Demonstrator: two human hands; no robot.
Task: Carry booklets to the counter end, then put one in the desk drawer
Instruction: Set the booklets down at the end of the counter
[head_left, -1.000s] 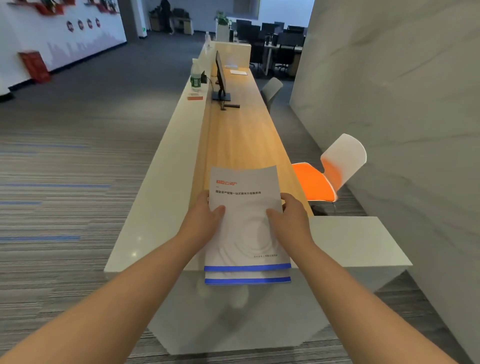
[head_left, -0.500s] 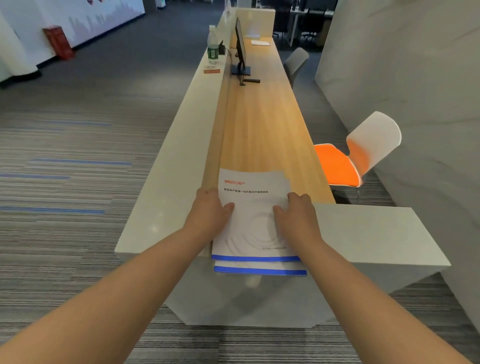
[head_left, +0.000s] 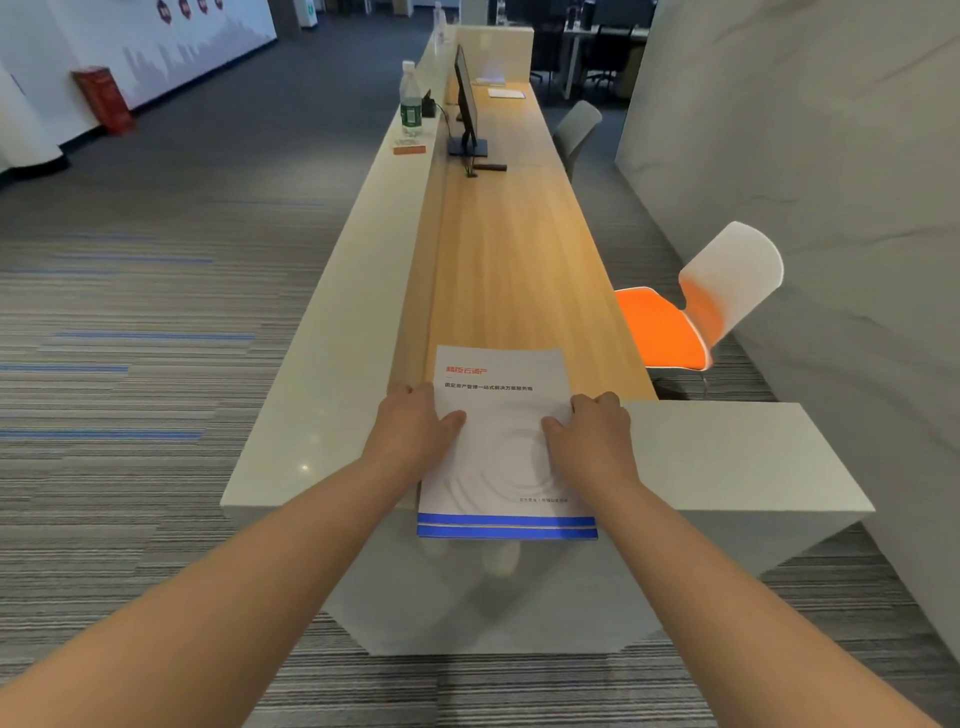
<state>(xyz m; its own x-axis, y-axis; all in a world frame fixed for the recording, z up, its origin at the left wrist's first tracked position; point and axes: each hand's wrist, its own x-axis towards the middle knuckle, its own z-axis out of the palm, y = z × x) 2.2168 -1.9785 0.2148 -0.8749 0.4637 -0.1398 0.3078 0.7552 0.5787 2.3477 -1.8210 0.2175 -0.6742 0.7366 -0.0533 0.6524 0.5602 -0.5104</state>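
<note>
A small stack of white booklets (head_left: 501, 457) with red lettering and blue bottom bands hangs over the near end of the white counter (head_left: 727, 457). My left hand (head_left: 415, 428) grips the stack's left edge, thumb on the cover. My right hand (head_left: 592, 434) holds the right edge the same way. The far half of the stack is above the lower wooden desk (head_left: 511, 260). Two blue bands show at the near edge, nearly flush. No drawer is visible.
An orange and white chair (head_left: 696, 317) stands right of the desk by the grey wall. Farther along are a monitor (head_left: 467, 111), a water bottle (head_left: 409, 109) on the white ledge (head_left: 332, 343), and a grey chair (head_left: 576, 130). Striped carpet lies left.
I have come closer to the counter end and the view has tilted down. The two booklets, offset before, now sit almost flush. Both hands keep the same hold.
</note>
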